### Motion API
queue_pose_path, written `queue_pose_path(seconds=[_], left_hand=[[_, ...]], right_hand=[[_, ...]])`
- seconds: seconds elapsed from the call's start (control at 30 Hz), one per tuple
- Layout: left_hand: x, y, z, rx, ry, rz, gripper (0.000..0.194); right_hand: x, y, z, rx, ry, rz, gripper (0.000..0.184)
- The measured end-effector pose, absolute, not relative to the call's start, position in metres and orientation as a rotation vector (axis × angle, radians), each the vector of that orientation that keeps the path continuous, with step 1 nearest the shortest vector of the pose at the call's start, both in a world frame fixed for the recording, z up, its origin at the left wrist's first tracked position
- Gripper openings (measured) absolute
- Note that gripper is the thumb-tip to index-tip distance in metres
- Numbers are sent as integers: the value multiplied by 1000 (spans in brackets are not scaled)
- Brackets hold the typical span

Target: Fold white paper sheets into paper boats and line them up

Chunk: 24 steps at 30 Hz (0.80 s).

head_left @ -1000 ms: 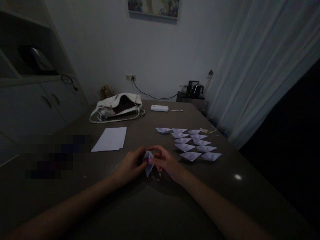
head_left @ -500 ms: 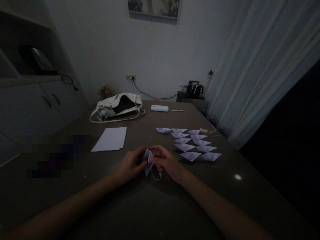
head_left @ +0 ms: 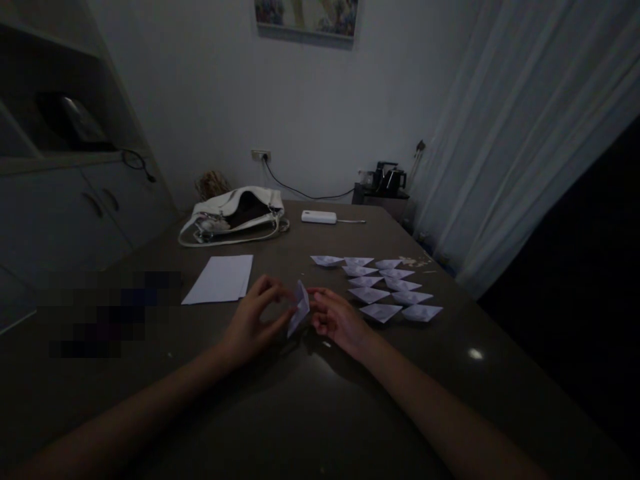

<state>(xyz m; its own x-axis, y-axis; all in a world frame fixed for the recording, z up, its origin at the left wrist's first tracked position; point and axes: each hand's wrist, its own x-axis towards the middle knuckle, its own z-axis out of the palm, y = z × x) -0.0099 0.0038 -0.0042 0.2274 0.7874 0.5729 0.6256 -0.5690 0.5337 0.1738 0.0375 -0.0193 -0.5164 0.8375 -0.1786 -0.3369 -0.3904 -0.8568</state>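
Observation:
A folded white paper boat (head_left: 301,308) stands on end above the table, tilted, in front of me. My left hand (head_left: 257,320) pinches its left side between thumb and fingertips. Just right of the boat is my right hand (head_left: 340,322), its fingers loosely curled and the index finger stretched toward the paper. Whether that fingertip touches the boat I cannot tell. Several finished paper boats (head_left: 369,295) sit in rows to the right of my hands. On the left lies a stack of white paper sheets (head_left: 220,279).
A white handbag (head_left: 235,213) rests at the back left of the dark table (head_left: 310,413). Behind the boats lies a white power bank (head_left: 319,217) with a short cable. Small scraps (head_left: 415,262) lie near the right edge. A kettle (head_left: 394,180) stands on a stand beyond.
My right hand has let go of the paper boat and drawn slightly right. The boat has turned and risen a little in my left hand, whose fingers have opened wider.

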Motion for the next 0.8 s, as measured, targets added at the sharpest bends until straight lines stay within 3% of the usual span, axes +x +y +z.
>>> queue_pose_path(seconds=[0.4, 0.7, 0.8], left_hand=[[-14, 9, -3, 2183, 1289, 1124, 20], [-11, 9, -2, 2138, 1243, 1109, 20], [-12, 11, -3, 2004, 1248, 1192, 19]], right_hand=[[172, 37, -19, -805, -1135, 1821, 45], [170, 38, -24, -920, -1339, 1561, 40], [169, 37, -26, -946, -1451, 1387, 30]])
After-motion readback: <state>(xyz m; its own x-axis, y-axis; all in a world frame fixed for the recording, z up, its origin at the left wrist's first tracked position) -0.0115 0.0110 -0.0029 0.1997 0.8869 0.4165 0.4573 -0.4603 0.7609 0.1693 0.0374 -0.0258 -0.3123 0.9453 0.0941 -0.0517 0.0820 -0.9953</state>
